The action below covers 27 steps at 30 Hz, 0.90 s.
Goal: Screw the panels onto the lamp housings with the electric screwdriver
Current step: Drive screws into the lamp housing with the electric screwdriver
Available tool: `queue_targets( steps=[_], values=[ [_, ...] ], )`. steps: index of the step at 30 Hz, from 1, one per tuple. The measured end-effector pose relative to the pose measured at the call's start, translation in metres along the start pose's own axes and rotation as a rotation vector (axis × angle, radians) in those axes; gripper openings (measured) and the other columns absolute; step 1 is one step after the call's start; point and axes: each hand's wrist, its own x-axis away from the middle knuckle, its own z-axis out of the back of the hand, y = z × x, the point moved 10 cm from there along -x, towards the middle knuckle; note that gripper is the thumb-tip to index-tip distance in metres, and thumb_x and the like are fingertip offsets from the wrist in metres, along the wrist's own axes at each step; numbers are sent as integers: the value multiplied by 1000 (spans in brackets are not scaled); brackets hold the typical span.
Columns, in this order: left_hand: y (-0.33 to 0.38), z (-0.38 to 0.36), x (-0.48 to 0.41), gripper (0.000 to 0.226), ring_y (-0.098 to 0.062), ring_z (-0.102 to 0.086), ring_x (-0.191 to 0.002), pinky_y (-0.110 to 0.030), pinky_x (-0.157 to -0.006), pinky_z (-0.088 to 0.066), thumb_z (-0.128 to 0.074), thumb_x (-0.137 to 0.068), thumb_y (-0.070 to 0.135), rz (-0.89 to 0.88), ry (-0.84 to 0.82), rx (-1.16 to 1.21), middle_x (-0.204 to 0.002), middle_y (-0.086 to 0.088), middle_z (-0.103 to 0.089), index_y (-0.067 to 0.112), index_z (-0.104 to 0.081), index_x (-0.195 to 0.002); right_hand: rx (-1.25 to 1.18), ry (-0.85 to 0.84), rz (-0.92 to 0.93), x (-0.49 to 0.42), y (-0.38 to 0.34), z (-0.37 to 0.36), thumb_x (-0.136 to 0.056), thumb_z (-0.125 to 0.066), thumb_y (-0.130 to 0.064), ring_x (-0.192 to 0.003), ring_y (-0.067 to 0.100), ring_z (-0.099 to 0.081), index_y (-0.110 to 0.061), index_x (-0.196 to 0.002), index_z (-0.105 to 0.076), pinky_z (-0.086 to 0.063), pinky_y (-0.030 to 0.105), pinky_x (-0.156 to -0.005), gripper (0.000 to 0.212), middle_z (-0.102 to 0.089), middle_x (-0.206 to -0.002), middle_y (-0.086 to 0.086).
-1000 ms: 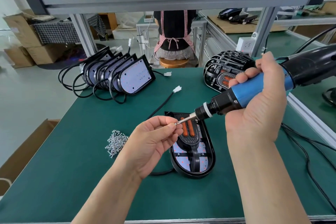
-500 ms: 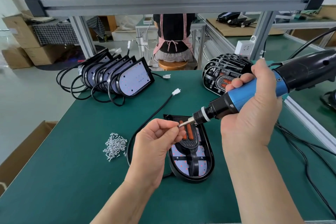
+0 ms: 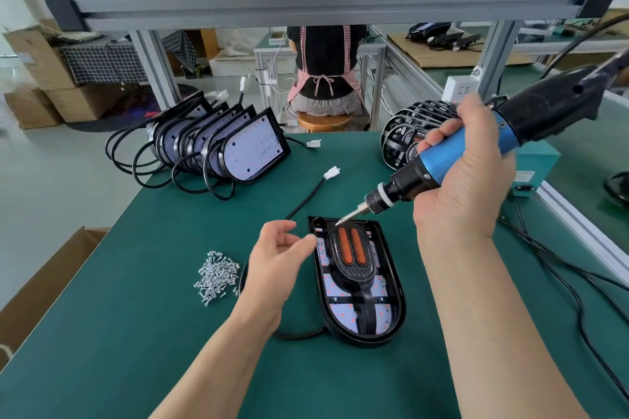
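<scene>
A black lamp housing (image 3: pixel 360 286) lies flat on the green table (image 3: pixel 143 333), with a black panel with two orange strips (image 3: pixel 352 250) set in it. My right hand (image 3: pixel 466 180) grips the blue and black electric screwdriver (image 3: pixel 452 160), tilted, its bit tip hanging over the top edge of the panel with a small screw on it. My left hand (image 3: pixel 277 264) hovers just left of the housing, fingers loosely curled and holding nothing. A pile of small silver screws (image 3: pixel 216 277) lies further left.
A row of lamp housings with cables (image 3: pixel 218 146) leans at the back left, a stack of black panels (image 3: pixel 412 136) at the back right. The housing's cable ends in a white plug (image 3: pixel 332 173). Cords (image 3: pixel 578 296) trail on the right. A person in an apron sits behind the table.
My left hand has let go at the bit tip and dropped down to the left of the housing. The screwdriver has stayed near the panel's top.
</scene>
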Motion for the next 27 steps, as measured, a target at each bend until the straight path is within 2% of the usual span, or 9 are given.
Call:
queue_targets(
  steps=[2,4,8,10,12,16,21,27],
  values=[
    [-13,-19,-2,71,-10,-62,-91,-27,-76,-47,-73,-61,43,88,-102,-107,-101,3,-64,22,-51,-125,9,-61,15,-3,9,-8,-91,-71,-13,-50,14,-50,-12,-86,-51,-46,28,-56,21,-53,-62,-1],
    [-20,-34,-4,78,-6,-65,-95,-25,-78,-49,-78,-60,45,115,-174,-182,-105,9,-66,25,-46,-129,24,-121,24,-7,20,-18,-88,-73,-12,-50,14,-50,-12,-83,-52,-46,28,-54,22,-53,-60,-1],
    [-26,-43,-11,99,-13,-63,-110,-37,-100,-50,-81,-59,52,151,-197,-227,-121,9,-65,25,-37,-143,100,-183,8,-12,44,-33,-84,-74,-13,-48,16,-49,-12,-77,-51,-47,27,-52,24,-52,-57,2],
    [-28,-44,-11,105,-16,-64,-112,-40,-104,-49,-81,-57,52,168,-209,-194,-124,7,-66,28,-35,-149,131,-215,4,-14,55,-39,-86,-74,-12,-46,16,-49,-11,-77,-50,-46,27,-50,25,-52,-56,2],
    [-28,-46,-11,102,-17,-65,-112,-41,-105,-48,-81,-58,51,162,-214,-177,-121,7,-68,31,-36,-148,161,-239,1,-15,63,-44,-86,-74,-13,-46,17,-50,-12,-77,-50,-46,26,-50,26,-53,-56,2],
    [-30,-49,-12,82,-19,-71,-104,-45,-101,-51,-82,-59,44,143,-235,-105,-108,9,-75,31,-50,-133,195,-246,-17,-18,76,-47,-82,-76,-16,-47,18,-51,-13,-79,-51,-47,27,-49,26,-54,-58,3],
    [-33,-51,-14,91,-24,-70,-106,-47,-101,-51,-83,-55,47,141,-247,-60,-111,5,-75,29,-48,-136,221,-236,-37,-20,85,-43,-82,-77,-18,-49,18,-54,-11,-83,-54,-49,27,-50,24,-58,-60,0],
    [-35,-51,-18,91,-20,-71,-102,-45,-99,-52,-82,-54,49,121,-240,-68,-107,8,-76,29,-48,-136,227,-245,-28,-19,87,-43,-86,-76,-13,-47,17,-53,-12,-80,-53,-48,26,-51,23,-56,-58,0]
  ],
)
